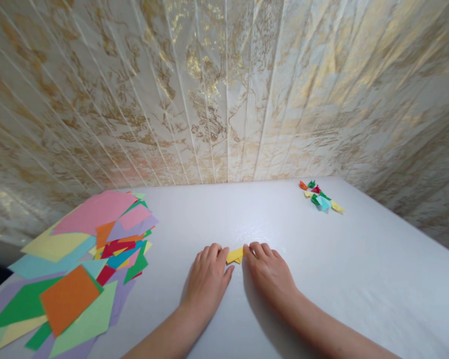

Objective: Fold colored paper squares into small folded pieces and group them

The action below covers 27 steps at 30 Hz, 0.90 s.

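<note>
A small folded yellow paper (234, 256) lies on the white table (359, 279) between both hands. My left hand (207, 276) rests knuckles-up with fingers curled, its fingertips and thumb pressing the paper's left end. On the other side, my right hand (268, 269) is curled the same way, its fingertips pinching the paper's right end. Most of the paper is hidden under the fingers.
A spread of coloured paper sheets (71, 269) in pink, orange, green, yellow and blue covers the table's left side. A little pile of small folded coloured pieces (320, 197) sits at the back right. A marbled wall (224, 89) rises behind the table.
</note>
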Motion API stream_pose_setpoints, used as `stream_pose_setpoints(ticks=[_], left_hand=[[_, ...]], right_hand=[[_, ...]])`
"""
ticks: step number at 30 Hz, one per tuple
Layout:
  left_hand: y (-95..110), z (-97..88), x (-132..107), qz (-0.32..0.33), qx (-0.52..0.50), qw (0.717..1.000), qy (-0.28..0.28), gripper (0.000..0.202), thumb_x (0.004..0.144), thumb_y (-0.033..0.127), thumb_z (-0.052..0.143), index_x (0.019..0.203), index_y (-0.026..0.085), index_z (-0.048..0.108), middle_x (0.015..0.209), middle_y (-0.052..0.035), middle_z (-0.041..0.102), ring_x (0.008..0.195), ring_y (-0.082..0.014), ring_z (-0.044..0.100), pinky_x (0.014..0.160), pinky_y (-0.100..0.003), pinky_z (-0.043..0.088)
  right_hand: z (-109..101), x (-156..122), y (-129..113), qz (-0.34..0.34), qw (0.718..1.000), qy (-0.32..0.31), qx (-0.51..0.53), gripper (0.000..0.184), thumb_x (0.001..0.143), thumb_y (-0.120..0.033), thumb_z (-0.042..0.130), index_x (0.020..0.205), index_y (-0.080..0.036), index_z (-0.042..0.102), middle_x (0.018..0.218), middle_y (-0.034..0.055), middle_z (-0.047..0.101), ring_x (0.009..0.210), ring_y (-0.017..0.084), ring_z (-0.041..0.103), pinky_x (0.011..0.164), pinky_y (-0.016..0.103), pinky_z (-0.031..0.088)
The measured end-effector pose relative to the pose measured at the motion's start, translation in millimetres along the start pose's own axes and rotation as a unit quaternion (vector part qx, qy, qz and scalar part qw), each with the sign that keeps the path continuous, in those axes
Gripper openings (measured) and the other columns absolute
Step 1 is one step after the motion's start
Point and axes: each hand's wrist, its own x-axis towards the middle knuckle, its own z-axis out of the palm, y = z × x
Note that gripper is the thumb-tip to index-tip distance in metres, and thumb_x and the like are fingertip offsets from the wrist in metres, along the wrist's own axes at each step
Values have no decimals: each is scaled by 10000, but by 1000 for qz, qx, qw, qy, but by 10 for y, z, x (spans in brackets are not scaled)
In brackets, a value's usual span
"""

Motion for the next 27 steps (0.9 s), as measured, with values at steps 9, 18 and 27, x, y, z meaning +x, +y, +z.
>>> stream_pose_setpoints(ticks=[9, 18, 27], left_hand=[[-18, 79, 97, 1, -110, 994, 18, 139, 862, 79, 567, 890, 214, 553, 956, -3, 590, 923, -195, 543, 834, -342, 442], [-53, 135, 94, 5, -147, 988, 42, 157, 895, 81, 481, 817, 212, 520, 893, -7, 595, 875, -189, 556, 802, -327, 444], [19, 75, 66, -80, -458, 885, 26, 227, 945, 366, 470, 1096, 217, 552, 1034, -68, 669, 897, -187, 650, 814, -330, 516]], right_hand=[[13, 34, 31, 7, 997, 50, 66, 385, 892, -47, 512, 1228, -219, 584, 1154, 84, 625, 967, 215, 581, 802, 315, 406], [55, 113, 0, -4, 992, 74, 105, 302, 852, 7, 516, 987, -222, 658, 1066, 48, 628, 877, 177, 596, 772, 277, 429], [61, 126, 80, 9, 960, 131, 249, 189, 870, -51, 426, 830, -218, 503, 833, -8, 528, 636, 121, 547, 561, 206, 399]])
